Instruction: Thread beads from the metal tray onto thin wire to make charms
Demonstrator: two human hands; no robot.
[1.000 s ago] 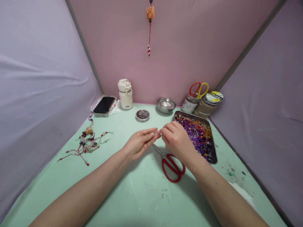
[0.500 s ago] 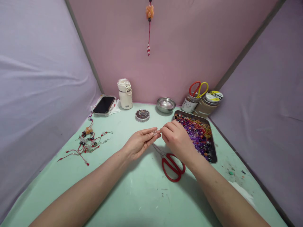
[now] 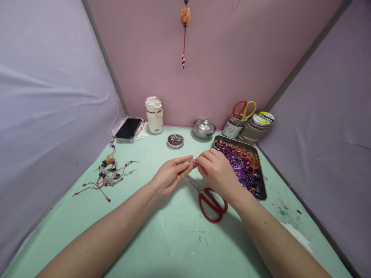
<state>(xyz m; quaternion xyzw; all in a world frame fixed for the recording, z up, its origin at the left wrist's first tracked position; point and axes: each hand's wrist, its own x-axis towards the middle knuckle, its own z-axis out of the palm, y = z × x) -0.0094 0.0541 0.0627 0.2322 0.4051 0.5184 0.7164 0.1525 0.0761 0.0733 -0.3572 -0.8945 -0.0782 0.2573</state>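
Observation:
Between the thumb and fingers of my left hand is a small cluster of clear beads. My right hand is closed in a pinch right beside the cluster, its fingertips meeting those of the left. What the right fingertips hold is too small to make out. Red-handled scissors lie on the table just below the right hand, their blades pointing up toward the left hand. A dark tray of purple, black and orange beads and threads sits beyond the right hand and is partly covered by it.
Beaded red-cord strings lie at the left, near a phone and a white bottle. A round clear case, a steel bowl, a jar holding scissors and a spool-topped jar line the back. A beaded ornament hangs above.
Both hands stay almost in place around the clear beads. My right fingertips have shifted slightly left, closer to the cluster. The whole view has moved a little.

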